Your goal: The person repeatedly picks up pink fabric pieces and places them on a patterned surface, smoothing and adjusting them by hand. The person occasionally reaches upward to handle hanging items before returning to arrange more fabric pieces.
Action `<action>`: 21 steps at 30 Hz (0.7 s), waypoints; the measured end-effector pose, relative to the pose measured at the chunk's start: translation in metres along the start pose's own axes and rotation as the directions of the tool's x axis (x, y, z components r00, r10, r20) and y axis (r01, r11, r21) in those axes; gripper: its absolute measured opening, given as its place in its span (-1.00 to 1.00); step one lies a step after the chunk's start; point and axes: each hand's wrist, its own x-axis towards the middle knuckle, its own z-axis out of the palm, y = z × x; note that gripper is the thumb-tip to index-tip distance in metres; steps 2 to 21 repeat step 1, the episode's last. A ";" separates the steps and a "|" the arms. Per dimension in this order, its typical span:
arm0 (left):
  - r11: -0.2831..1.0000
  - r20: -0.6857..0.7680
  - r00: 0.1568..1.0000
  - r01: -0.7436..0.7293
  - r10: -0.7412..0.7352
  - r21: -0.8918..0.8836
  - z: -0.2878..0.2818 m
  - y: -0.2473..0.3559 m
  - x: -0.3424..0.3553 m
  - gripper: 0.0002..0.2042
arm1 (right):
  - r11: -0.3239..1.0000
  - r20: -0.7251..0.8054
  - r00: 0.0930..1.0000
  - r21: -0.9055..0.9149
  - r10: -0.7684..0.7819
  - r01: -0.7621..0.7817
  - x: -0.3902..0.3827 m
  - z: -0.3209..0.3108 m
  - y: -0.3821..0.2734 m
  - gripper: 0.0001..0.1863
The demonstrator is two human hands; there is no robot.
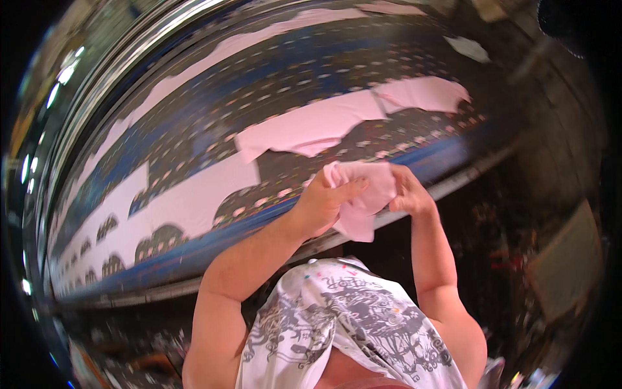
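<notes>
A piece of pale pink fabric [370,188] is held up between both hands, over the near edge of a long dark table [285,194]. My left hand [322,202] is closed on its left side, thumb lying across the cloth. On the right side, my right hand [409,190] pinches the fabric's edge between thumb and fingers. A lower flap of the cloth hangs down between my hands and the front of my body. Just beyond them, two more pink fabric pieces [311,126] [421,95] lie flat on the table.
Pink cut pieces [201,194] with curved edges run along the table's near left side, and a pink strip [194,65] follows the far side. Rows of small light marks cover the tabletop. A blue edge [427,159] borders the front. A tan board [567,262] stands at right.
</notes>
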 end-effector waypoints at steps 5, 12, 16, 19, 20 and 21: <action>0.998 0.033 0.999 -0.037 0.039 -0.047 -0.007 0.014 -0.011 -0.65 | 1.000 0.072 0.997 0.022 0.010 -0.012 0.022 0.011 0.009 0.10; 0.998 0.033 0.999 -0.037 0.039 -0.047 -0.007 0.014 -0.011 -0.65 | 1.000 0.072 0.997 0.022 0.010 -0.012 0.022 0.011 0.009 0.10; 0.998 0.033 0.999 -0.037 0.039 -0.047 -0.007 0.014 -0.011 -0.65 | 1.000 0.072 0.997 0.022 0.010 -0.012 0.022 0.011 0.009 0.10; 0.998 0.033 0.999 -0.037 0.039 -0.047 -0.007 0.014 -0.011 -0.65 | 1.000 0.072 0.997 0.022 0.010 -0.012 0.022 0.011 0.009 0.10; 0.998 0.033 0.999 -0.037 0.039 -0.047 -0.007 0.014 -0.011 -0.65 | 1.000 0.072 0.997 0.022 0.010 -0.012 0.022 0.011 0.009 0.10; 0.998 0.033 0.999 -0.037 0.039 -0.047 -0.007 0.014 -0.011 -0.65 | 1.000 0.072 0.997 0.022 0.010 -0.012 0.022 0.011 0.009 0.10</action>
